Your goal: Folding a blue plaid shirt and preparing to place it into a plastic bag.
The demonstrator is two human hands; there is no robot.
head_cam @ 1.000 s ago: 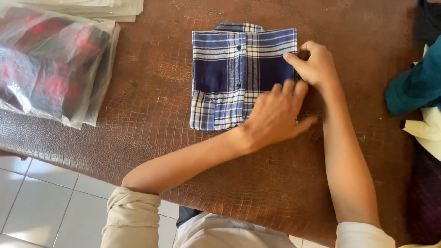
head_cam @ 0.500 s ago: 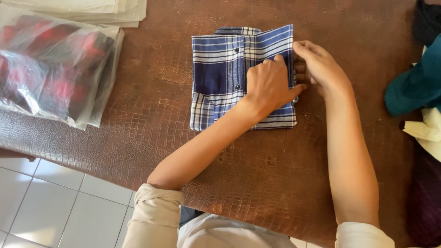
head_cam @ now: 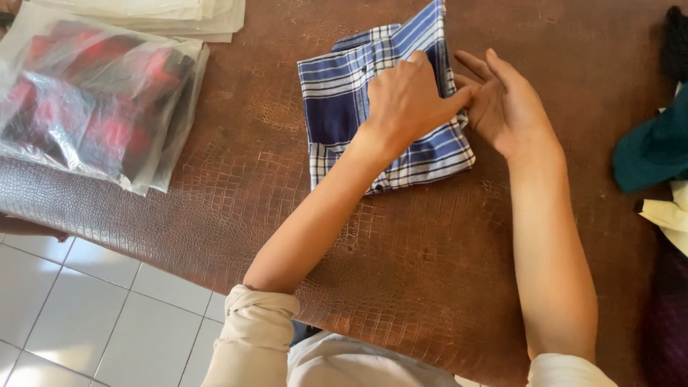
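Pressing down on a folded blue-and-white plaid shirt (head_cam: 362, 107), the left hand (head_cam: 408, 100) lies palm-down across the right half of the bundle, fingers loosely curled over the cloth and thumb stretched toward the right edge; it pins the fabric rather than gripping it. Just beside it, the right hand (head_cam: 505, 100) stands on its edge against the shirt's right side, fingers straight and spread open, palm turned toward the left hand, holding nothing; its fingertips touch the shirt's edge near the left thumb. The shirt sits under and between both hands on a brown, crocodile-textured tabletop (head_cam: 430, 258), its collar end pointing away from the person.

Well to the left of the left hand lie clear plastic bags (head_cam: 93, 100) with red and dark garments packed inside, and beyond them a stack of pale flat bags (head_cam: 179, 14). Well to the right of the right hand, at the table's edge, rest a teal cloth (head_cam: 656, 147) and a cream cloth (head_cam: 670, 218). Both forearms are bare, with pale sleeves rolled up at the elbows. White floor tiles (head_cam: 72, 308) show below the left elbow.
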